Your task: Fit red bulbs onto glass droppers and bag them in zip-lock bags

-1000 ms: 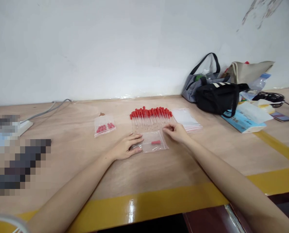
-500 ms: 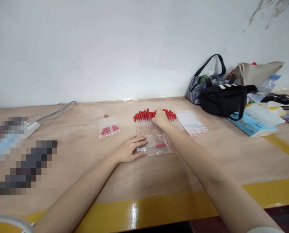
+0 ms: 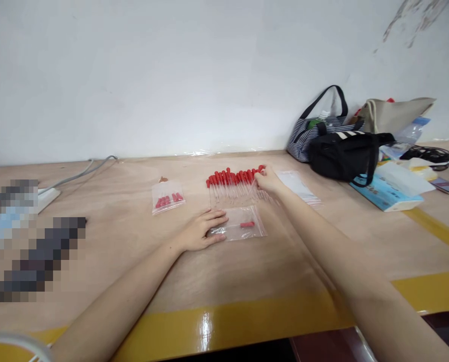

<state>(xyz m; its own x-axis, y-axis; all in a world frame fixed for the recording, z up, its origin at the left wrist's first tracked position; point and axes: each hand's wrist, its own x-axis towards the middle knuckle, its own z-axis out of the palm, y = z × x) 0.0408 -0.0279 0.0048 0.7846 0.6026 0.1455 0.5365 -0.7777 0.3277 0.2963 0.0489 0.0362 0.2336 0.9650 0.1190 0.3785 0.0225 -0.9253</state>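
Observation:
A row of droppers with red rubber bulbs and thin clear tubes (image 3: 228, 178) lies on the table in front of me. At its right end my right hand (image 3: 270, 180) is closed, thumb and fingers pinched at a red bulb; what lies beneath the fingers is partly hidden. Nearer to me is a clear zip bag (image 3: 234, 232) with a red bulb piece (image 3: 247, 224) showing in it. My left hand (image 3: 199, 231) rests flat, fingers spread, on the left edge of that bag. Further left lies another zip bag (image 3: 156, 191) holding several red bulbs.
Right of the droppers sits a stack of flat clear bags (image 3: 297, 186). Beyond are a striped bag (image 3: 297, 138), a black bag (image 3: 345, 156), a blue tissue pack (image 3: 390, 193) and a phone (image 3: 448, 185). A grey cable (image 3: 84, 172) runs at the left. Yellow tape (image 3: 239, 327) edges the table.
My right hand has moved from the middle of the dropper row to its right end. My left hand stays on the zip bag. The view has shifted slightly.

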